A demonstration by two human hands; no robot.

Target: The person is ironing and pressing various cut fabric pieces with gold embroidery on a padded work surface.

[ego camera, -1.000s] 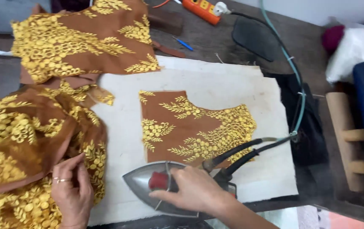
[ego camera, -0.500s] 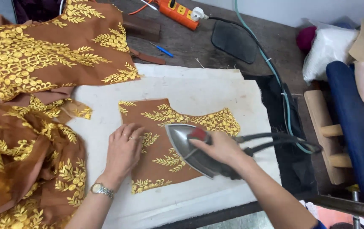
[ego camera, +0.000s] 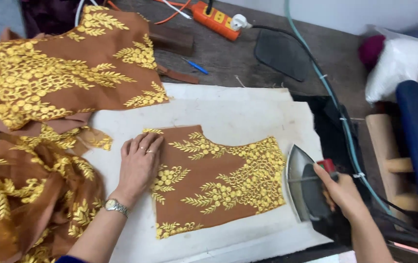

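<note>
Left hand (ego camera: 138, 163) flat on embroidered panel (ego camera: 218, 180); right hand (ego camera: 343, 192) grips iron (ego camera: 302, 182).

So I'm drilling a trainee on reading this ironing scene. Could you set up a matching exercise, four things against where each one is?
Things:
1. left hand
2. iron
3. power strip
4. wristwatch

Places:
A. tipped up at the right edge of the white pad, held by the right hand
B. far end of the table, orange
C. flat on the left edge of the brown and gold cut piece
D. around the left wrist

Pairs: 1-C, 2-A, 3-B, 4-D
</note>
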